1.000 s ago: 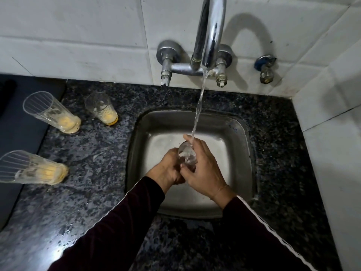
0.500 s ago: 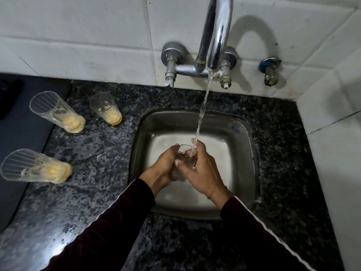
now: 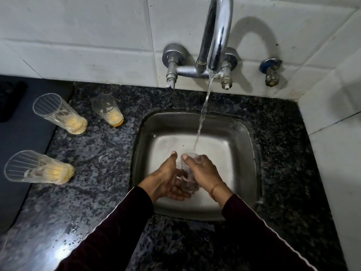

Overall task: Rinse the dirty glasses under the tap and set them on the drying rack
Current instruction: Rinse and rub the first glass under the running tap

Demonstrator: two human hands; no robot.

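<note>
Both hands [image 3: 187, 177] now grip the glass [image 3: 188, 178] lower, upright under water [image 3: 202, 116].

Both arms enter from 6 o'clock in dark maroon long sleeves [image 3: 109, 231], each edged with a thin white piping stripe [image 3: 273, 229]. A thin bracelet [image 3: 215, 187] circles the right wrist; both hands are bare.

Clear glass [image 3: 188, 174] under tap [image 3: 215, 36] stream; three dirty glasses [image 3: 58, 114] upright.

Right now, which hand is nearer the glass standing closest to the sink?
Left. The left hand is over the sink on that glass's side; the right hand is farther off.
</note>
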